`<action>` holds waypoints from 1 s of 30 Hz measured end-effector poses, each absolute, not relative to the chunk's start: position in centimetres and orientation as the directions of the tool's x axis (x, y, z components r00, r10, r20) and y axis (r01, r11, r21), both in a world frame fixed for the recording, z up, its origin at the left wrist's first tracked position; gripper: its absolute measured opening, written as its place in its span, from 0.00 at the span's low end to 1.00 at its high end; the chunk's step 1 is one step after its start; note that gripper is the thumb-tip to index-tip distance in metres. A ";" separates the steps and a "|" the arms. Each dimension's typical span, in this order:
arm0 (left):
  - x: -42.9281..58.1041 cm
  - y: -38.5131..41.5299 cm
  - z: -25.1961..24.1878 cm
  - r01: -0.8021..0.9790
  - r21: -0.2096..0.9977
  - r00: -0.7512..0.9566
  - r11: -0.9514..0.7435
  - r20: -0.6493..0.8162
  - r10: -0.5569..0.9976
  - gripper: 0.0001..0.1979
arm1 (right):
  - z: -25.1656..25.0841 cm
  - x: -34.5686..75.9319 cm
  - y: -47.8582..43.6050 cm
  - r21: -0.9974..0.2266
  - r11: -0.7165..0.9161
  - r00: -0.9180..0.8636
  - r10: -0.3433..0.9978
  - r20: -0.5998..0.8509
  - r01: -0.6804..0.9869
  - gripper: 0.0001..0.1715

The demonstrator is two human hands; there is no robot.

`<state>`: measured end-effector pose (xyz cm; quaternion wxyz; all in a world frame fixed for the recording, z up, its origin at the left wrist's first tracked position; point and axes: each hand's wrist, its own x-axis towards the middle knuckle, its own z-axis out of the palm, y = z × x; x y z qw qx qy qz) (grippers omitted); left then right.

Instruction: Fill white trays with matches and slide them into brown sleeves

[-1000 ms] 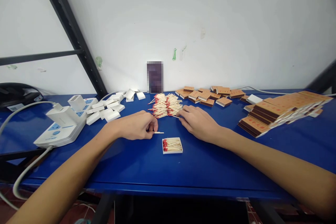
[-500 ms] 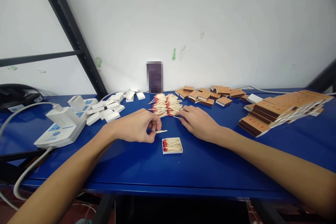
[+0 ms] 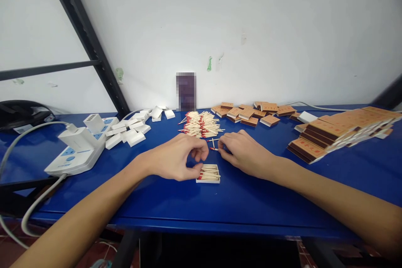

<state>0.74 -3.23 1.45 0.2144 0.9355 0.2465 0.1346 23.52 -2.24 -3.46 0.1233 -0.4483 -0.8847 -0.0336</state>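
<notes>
A small white matchbox tray [image 3: 212, 181], filled with red-headed matches [image 3: 210, 172], lies on the blue table. My left hand [image 3: 179, 157] is over the tray's left side, thumb at the match heads. Its curled fingers stand apart from the thumb, and nothing shows between them. Just beyond the tray's right side, my right hand [image 3: 246, 153] pinches a match [image 3: 214, 149] at its plain end, red head pointing left. Another loose match [image 3: 212, 142] lies close by. Behind both hands is a heap of matches [image 3: 201, 124].
White empty trays [image 3: 135, 138] are piled at left beside a power strip [image 3: 94, 157] with chargers. Orange matchbox sleeves [image 3: 246, 113] lie scattered back right, and a stack of them [image 3: 326, 130] stands farther right. A dark, pixelated upright object [image 3: 186, 92] leans on the wall.
My left hand has moved right and toward me, over the tray; the match it held no longer shows in its fingers. My right hand has drawn back from the heap with a match.
</notes>
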 end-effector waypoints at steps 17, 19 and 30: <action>-0.7 1.2 -2.0 0.588 0.084 0.754 -0.804 0.302 0.583 0.11 | -1.9 21.5 -6.0 -0.482 0.659 -0.642 0.731 0.231 0.577 0.04; -0.4 0.9 -2.0 0.562 0.096 0.776 -0.821 0.283 0.564 0.13 | -2.1 21.3 -6.0 -0.469 0.660 -0.640 0.733 0.232 0.586 0.04; 0.2 0.3 -1.4 0.544 0.153 0.798 -0.825 0.212 0.565 0.14 | -3.3 23.7 -2.0 -0.055 0.663 -0.613 0.718 0.329 0.747 0.09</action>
